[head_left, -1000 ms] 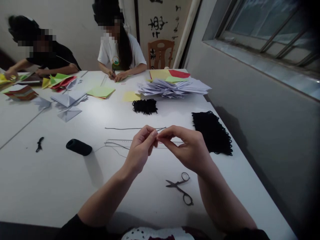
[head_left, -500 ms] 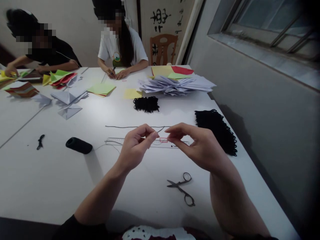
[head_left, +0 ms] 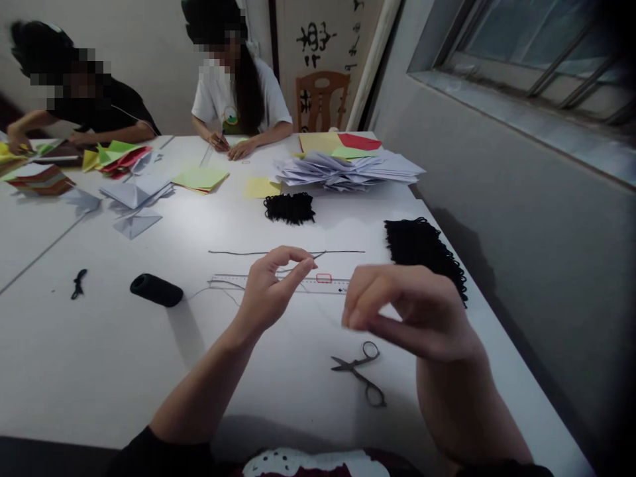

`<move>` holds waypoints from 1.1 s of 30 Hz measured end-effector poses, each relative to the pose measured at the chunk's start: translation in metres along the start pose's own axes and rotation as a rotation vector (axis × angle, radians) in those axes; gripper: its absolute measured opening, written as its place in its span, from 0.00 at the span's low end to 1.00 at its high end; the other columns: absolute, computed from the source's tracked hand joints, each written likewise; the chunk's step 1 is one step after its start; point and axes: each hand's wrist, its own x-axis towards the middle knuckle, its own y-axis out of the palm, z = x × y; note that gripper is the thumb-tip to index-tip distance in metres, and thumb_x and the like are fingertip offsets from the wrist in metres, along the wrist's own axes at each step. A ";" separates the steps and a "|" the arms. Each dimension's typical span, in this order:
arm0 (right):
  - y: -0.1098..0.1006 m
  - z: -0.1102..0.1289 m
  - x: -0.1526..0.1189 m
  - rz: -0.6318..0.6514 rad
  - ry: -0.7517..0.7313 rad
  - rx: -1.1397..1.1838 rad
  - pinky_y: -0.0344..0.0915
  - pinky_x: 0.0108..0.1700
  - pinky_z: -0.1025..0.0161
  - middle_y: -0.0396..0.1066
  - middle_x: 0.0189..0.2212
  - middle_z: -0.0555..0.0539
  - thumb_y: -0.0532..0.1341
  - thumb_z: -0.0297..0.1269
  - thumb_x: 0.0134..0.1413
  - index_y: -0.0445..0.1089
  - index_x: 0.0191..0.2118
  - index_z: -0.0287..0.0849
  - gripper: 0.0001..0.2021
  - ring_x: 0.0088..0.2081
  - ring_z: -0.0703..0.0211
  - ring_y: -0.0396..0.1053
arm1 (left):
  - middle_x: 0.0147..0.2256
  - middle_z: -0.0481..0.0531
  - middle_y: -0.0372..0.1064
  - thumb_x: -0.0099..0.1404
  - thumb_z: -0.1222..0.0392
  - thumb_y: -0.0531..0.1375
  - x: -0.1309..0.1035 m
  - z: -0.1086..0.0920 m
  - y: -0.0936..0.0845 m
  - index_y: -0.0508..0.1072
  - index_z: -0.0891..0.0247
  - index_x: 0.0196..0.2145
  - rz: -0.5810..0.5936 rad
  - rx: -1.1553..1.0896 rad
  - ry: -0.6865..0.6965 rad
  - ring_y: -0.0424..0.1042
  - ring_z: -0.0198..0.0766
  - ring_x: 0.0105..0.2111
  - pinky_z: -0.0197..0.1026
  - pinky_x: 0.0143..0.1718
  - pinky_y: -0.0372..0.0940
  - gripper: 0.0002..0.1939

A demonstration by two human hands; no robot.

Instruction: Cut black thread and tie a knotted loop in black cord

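Observation:
My left hand (head_left: 272, 288) is pinched closed, with a short bit of dark cord (head_left: 319, 256) showing at its fingertips. Closer to me and to the right, my right hand (head_left: 407, 311) is raised in a pinch; anything thin between its fingers cannot be made out. Beneath the hands lies a clear ruler (head_left: 318, 289) bearing a red rectangular mark. A straight length of black cord (head_left: 238, 252) stretches along the table behind it. A black thread spool (head_left: 156, 290) lies on its side at left, its thread trailing toward my left hand. Scissors (head_left: 354, 366) rest partly open below my right hand.
Black looped bundles, one small (head_left: 289, 208) and one large (head_left: 422, 248), lie beyond and right. White folded papers (head_left: 342, 171) are piled farther back. A small black knotted cord (head_left: 78, 283) lies left. Two people sit across the table; a wall runs along the right edge.
My right hand has moved away from the left fingertips, toward me and slightly right. It now uncovers the red mark on the ruler. My left hand has hardly moved.

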 end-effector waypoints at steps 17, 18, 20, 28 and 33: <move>0.011 -0.014 0.002 -0.242 0.131 -0.581 0.68 0.37 0.63 0.73 0.33 0.49 0.61 0.26 0.59 0.70 0.39 0.43 0.05 0.34 0.63 0.70 | 0.15 0.43 0.56 0.59 0.51 0.67 -0.008 0.003 0.021 0.80 0.61 0.30 -0.004 -0.360 -0.162 0.46 0.27 0.16 0.36 0.16 0.42 0.11; 0.011 -0.013 0.002 -0.246 0.134 -0.580 0.69 0.37 0.63 0.73 0.33 0.49 0.61 0.26 0.59 0.70 0.39 0.43 0.06 0.34 0.63 0.70 | 0.15 0.43 0.57 0.59 0.51 0.67 -0.008 0.003 0.021 0.81 0.60 0.30 -0.011 -0.335 -0.144 0.47 0.28 0.16 0.36 0.17 0.43 0.10; 0.011 -0.013 0.002 -0.263 0.151 -0.565 0.69 0.37 0.63 0.74 0.32 0.50 0.61 0.26 0.58 0.70 0.38 0.44 0.06 0.33 0.63 0.70 | 0.16 0.44 0.59 0.59 0.51 0.67 -0.010 0.003 0.021 0.81 0.60 0.30 -0.020 -0.299 -0.122 0.47 0.28 0.16 0.37 0.17 0.43 0.10; 0.007 -0.023 0.005 -0.526 0.463 -0.086 0.69 0.31 0.67 0.73 0.32 0.49 0.63 0.38 0.58 0.73 0.43 0.41 0.09 0.30 0.66 0.70 | 0.14 0.42 0.53 0.61 0.53 0.66 -0.011 0.002 0.021 0.82 0.60 0.31 -0.166 -0.263 -0.029 0.44 0.27 0.16 0.36 0.17 0.43 0.09; 0.017 -0.021 0.008 -0.398 0.554 0.130 0.70 0.29 0.67 0.73 0.25 0.49 0.64 0.41 0.57 0.75 0.36 0.39 0.10 0.26 0.66 0.70 | 0.16 0.44 0.60 0.61 0.56 0.66 -0.010 0.002 0.020 0.82 0.60 0.30 -0.194 -0.246 0.005 0.48 0.27 0.17 0.35 0.17 0.46 0.07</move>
